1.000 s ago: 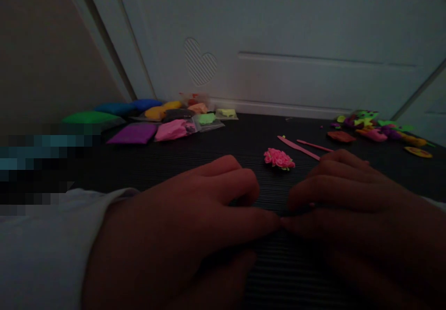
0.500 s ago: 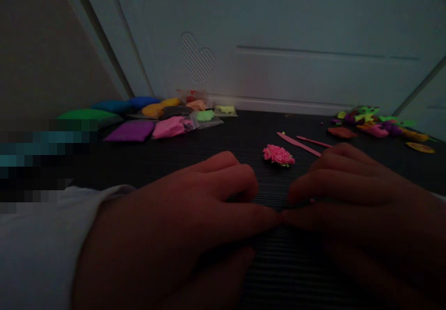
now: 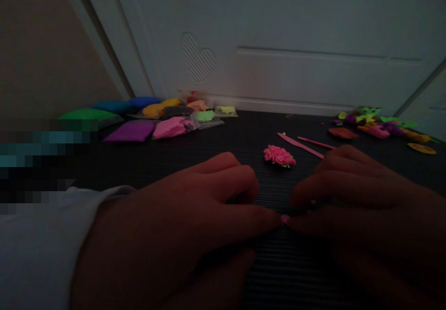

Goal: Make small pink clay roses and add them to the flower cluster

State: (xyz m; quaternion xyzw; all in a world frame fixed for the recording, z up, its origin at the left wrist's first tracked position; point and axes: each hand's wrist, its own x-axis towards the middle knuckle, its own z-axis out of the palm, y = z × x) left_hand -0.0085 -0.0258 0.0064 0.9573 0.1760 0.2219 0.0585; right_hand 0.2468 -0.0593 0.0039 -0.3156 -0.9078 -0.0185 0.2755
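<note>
My left hand and my right hand rest low on a dark ribbed mat, fingers curled, fingertips meeting in the middle. A tiny pink bit of clay shows between the touching fingertips, pinched by both hands. A second pink speck peeks out under my right fingers. Just beyond the hands lies a pink clay flower cluster with green bits. Two pink sculpting sticks lie behind it, near my right hand.
Several bags of coloured clay lie at the back left: green, blue, purple, pink, orange. A heap of finished clay pieces sits at the back right. A white door with a heart relief stands behind the mat. The scene is dim.
The hands have barely moved. The tiny pink bit between the fingertips now shows more clearly, and my right hand sits slightly farther right.
</note>
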